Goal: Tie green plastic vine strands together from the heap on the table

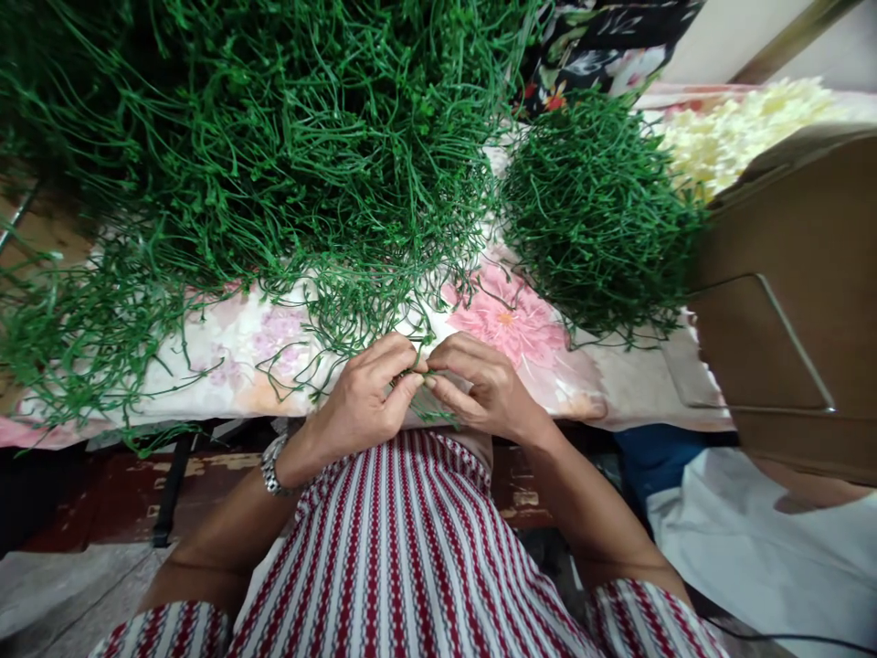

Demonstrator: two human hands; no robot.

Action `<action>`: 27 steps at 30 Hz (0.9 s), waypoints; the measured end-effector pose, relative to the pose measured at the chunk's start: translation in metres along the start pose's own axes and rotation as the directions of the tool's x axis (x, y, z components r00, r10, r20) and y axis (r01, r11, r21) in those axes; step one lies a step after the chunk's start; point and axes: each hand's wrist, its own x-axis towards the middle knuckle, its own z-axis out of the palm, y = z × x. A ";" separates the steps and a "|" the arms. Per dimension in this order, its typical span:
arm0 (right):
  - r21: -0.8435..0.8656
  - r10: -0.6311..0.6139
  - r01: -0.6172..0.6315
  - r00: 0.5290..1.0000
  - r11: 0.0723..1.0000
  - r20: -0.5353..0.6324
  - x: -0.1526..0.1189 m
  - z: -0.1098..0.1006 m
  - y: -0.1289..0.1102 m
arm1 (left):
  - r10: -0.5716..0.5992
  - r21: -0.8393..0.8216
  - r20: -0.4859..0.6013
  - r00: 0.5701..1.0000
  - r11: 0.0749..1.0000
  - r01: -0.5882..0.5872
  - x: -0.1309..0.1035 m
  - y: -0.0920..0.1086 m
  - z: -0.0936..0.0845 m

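Altogether, I count two main heaps of green stems on the one flowered cloth (237,366): a big heap (294,137) across the far left and middle, and a smaller, rounder heap (603,219) to its right. Two thinner scatters lie nearer me, a loose scatter (89,338) at the left edge and a sparse scatter (356,297) just beyond my hands; single stems are too tangled to number. I also see one bunch of pale yellow flowers (746,128) at the far right, one black flower-patterned fabric (617,64) behind the smaller heap, and one metal watch (269,466) on my left wrist.

Both my forearms come in from the lower corners, either side of my red-and-white striped top (404,548), and meet at the cloth's near edge. My left hand (370,388) is nearly closed, thumb and forefinger pinched and the other fingers curled. My right hand (490,384) mirrors it, thumb below and forefinger above, fingertips almost against the left ones. Between them I have hold of a small green sprig (435,418), bits of it poking out above and below; how many stems are in the pinch I cannot tell.

At my right stands a brown cardboard piece (808,238), with a bent wire (795,338) against its front. Whether it is the side of a box, and what that might hold, I cannot tell. Below it is a white garment (754,548).
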 end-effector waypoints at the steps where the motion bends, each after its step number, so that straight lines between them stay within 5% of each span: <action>1: -0.078 -0.019 0.017 1.000 0.997 -0.021 -0.001 0.001 0.000 | -0.021 -0.003 0.005 1.000 1.000 0.021 0.000 0.001 0.000; 7: -0.388 -0.097 0.116 0.993 0.915 0.069 -0.003 -0.001 -0.006 | -0.096 0.117 0.135 0.986 0.990 0.081 0.004 0.010 -0.004; 15: -0.403 -0.015 0.079 0.987 0.912 0.160 -0.001 -0.002 -0.014 | -0.041 0.152 0.196 0.980 0.988 0.011 0.008 0.004 -0.006; 21: 0.027 -0.063 0.058 0.970 0.998 0.233 -0.004 -0.001 -0.007 | 0.093 -0.058 0.301 0.949 0.995 -0.079 0.011 -0.003 -0.012; 24: 0.375 -0.067 -0.061 0.945 0.925 0.319 -0.004 -0.004 -0.002 | 0.112 -0.229 0.271 0.956 0.972 -0.049 0.011 -0.004 -0.015; 27: 0.487 0.073 -0.192 0.965 0.852 0.253 -0.002 -0.009 0.001 | 0.063 -0.293 0.210 0.976 0.956 0.001 0.010 -0.005 -0.014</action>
